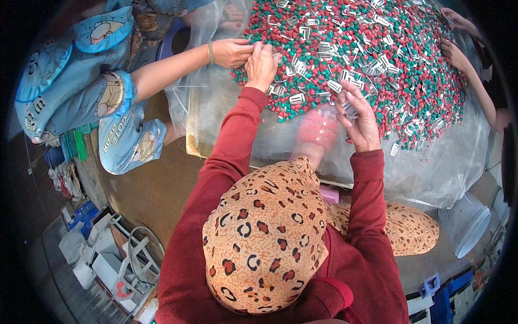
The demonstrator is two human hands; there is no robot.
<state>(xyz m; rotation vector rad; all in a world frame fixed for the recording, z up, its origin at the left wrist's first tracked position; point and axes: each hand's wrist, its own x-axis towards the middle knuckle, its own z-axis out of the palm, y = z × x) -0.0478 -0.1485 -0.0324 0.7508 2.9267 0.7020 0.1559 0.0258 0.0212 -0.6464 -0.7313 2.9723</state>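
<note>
Judging by what shows, the handling is far from finished: white clips [297, 99] are strewn in large numbers through the heap of red and green pieces [359, 48] that fills the upper middle and upper right of the frame. Only a small share seems to have been gathered, and no separate pile of finished clips can be made out, so what has been completed cannot be told beyond what is in hand.

By the right hand [357, 116], right of centre, a few pale clips appear to be clasped between thumb and curled fingers; another clip [334, 86] is seen right at the fingertips, though whether it is gripped or merely lies behind them cannot be told. More clips are found just above and to the left of this hand.

The left hand [261, 65], at upper centre, is lowered to the heap's left edge with its fingers bent close together; whether anything is pinched there is hidden. It is met by a co-worker's hand [233, 52] from the left. Clips are scattered near it, to its right and below. Beneath the heap, a translucent sheet [421, 178] is spread.
</note>
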